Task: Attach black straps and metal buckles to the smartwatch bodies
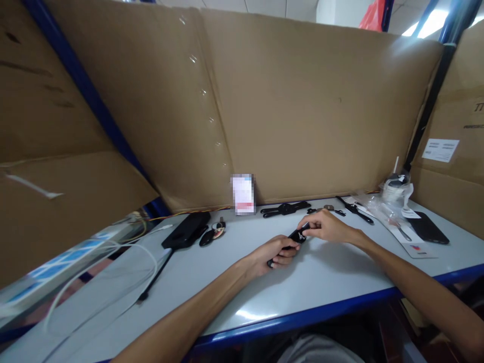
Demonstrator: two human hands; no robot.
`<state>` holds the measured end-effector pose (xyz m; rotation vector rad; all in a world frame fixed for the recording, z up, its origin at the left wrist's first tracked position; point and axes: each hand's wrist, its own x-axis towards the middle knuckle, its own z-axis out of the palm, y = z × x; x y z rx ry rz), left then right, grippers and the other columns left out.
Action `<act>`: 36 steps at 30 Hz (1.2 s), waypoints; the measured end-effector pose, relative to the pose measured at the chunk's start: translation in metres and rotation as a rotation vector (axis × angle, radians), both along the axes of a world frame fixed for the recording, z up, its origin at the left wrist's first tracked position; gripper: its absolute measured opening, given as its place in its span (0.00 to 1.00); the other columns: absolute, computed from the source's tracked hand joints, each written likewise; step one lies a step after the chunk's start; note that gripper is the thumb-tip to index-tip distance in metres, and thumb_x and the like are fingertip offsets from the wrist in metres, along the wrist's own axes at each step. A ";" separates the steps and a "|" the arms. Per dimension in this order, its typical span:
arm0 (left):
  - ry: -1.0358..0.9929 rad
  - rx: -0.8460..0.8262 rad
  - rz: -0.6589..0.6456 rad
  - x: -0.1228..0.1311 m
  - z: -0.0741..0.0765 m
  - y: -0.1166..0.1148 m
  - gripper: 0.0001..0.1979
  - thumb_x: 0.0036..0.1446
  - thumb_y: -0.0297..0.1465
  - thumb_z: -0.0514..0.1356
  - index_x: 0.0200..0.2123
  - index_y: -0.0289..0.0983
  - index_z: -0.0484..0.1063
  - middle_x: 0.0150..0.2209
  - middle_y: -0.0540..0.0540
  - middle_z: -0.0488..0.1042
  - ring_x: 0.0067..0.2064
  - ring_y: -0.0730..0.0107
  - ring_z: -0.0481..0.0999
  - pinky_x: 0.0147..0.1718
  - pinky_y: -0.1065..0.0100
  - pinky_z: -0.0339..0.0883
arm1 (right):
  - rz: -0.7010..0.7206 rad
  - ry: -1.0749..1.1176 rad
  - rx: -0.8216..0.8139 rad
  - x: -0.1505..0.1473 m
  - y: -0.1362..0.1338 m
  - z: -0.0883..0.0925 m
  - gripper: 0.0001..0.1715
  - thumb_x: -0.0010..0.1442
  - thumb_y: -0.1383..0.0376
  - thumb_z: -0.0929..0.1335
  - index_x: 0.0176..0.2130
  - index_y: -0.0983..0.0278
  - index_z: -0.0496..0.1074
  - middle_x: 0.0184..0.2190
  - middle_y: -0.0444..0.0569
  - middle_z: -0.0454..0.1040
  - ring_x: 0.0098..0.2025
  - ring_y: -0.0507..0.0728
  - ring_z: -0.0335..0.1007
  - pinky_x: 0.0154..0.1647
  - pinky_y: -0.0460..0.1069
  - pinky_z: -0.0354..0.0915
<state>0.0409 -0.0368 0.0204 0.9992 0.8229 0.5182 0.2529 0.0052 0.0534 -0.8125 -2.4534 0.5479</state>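
My left hand [282, 252] is wrapped round a slim black object [297, 236], whose dark end pokes out below the fingers. With fingertips pinched at the object's upper end is my right hand [322, 225]; a small shiny detail shows between the two hands. What kind of object it is, I cannot make out, as fingers cover much of it. Just behind the hands lie a black bundle with slim arms [285, 208], some small dark pieces [338, 212] and a black strap-like item [355, 209].
A blurred upright panel [243, 196] leans against the cardboard wall [302, 111]. Left on the white table [227, 297] are a black box with a cable [187, 230], keys with a fob [207, 237] and white cables [151, 252]. Right are a black phone [429, 228] and plastic wrapping [385, 209].
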 end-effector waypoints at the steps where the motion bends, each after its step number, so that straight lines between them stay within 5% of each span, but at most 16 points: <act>1: -0.002 0.000 -0.002 0.000 0.000 0.000 0.08 0.51 0.31 0.62 0.27 0.37 0.63 0.15 0.62 0.48 0.15 0.83 0.39 0.12 0.76 0.33 | 0.023 -0.025 -0.011 0.001 0.000 0.002 0.12 0.58 0.66 0.71 0.43 0.64 0.80 0.18 0.37 0.64 0.22 0.48 0.54 0.26 0.45 0.48; 9: -0.002 0.012 -0.007 0.000 -0.001 0.000 0.09 0.48 0.32 0.62 0.27 0.37 0.63 0.15 0.62 0.49 0.15 0.83 0.39 0.12 0.76 0.33 | -0.051 -0.137 0.119 -0.006 -0.003 -0.006 0.05 0.59 0.64 0.73 0.34 0.64 0.79 0.18 0.38 0.64 0.22 0.48 0.54 0.28 0.45 0.47; 14: -0.002 0.012 0.002 0.001 -0.001 0.000 0.07 0.49 0.31 0.61 0.27 0.37 0.63 0.15 0.62 0.48 0.15 0.83 0.38 0.12 0.76 0.34 | -0.067 -0.130 0.152 -0.014 -0.008 -0.015 0.18 0.62 0.63 0.70 0.22 0.66 0.72 0.17 0.39 0.61 0.23 0.48 0.50 0.28 0.47 0.45; 19: 0.010 0.010 0.015 0.001 0.000 0.000 0.08 0.49 0.32 0.61 0.27 0.37 0.63 0.15 0.62 0.48 0.16 0.83 0.38 0.12 0.76 0.34 | 0.002 -0.032 0.084 -0.012 -0.008 -0.009 0.22 0.66 0.60 0.65 0.23 0.67 0.72 0.17 0.39 0.58 0.23 0.48 0.47 0.27 0.46 0.44; 25: 0.015 0.009 0.027 0.001 0.000 0.000 0.08 0.49 0.32 0.62 0.28 0.37 0.64 0.15 0.62 0.48 0.15 0.83 0.39 0.12 0.76 0.33 | -0.071 -0.111 0.236 -0.008 -0.006 -0.006 0.23 0.66 0.61 0.65 0.21 0.67 0.68 0.17 0.39 0.57 0.23 0.48 0.44 0.27 0.47 0.42; 29: 0.001 0.007 0.013 0.000 -0.002 0.001 0.09 0.48 0.32 0.62 0.26 0.37 0.63 0.15 0.62 0.48 0.15 0.83 0.38 0.12 0.76 0.33 | -0.025 -0.088 0.143 -0.009 -0.006 -0.008 0.25 0.65 0.60 0.66 0.18 0.67 0.66 0.16 0.38 0.53 0.22 0.48 0.43 0.26 0.46 0.42; 32: -0.006 0.008 0.009 0.000 -0.003 0.002 0.09 0.49 0.32 0.62 0.27 0.37 0.63 0.15 0.62 0.48 0.15 0.83 0.38 0.12 0.76 0.33 | 0.030 -0.041 0.097 -0.010 -0.006 -0.008 0.21 0.66 0.60 0.65 0.24 0.67 0.73 0.18 0.39 0.60 0.23 0.48 0.48 0.26 0.46 0.44; 36: 0.006 0.011 0.008 0.000 -0.002 0.001 0.07 0.51 0.32 0.61 0.28 0.36 0.64 0.15 0.62 0.48 0.15 0.83 0.39 0.12 0.75 0.33 | -0.057 -0.094 0.234 -0.009 -0.005 -0.011 0.20 0.66 0.62 0.65 0.24 0.67 0.73 0.18 0.41 0.63 0.23 0.48 0.49 0.28 0.47 0.44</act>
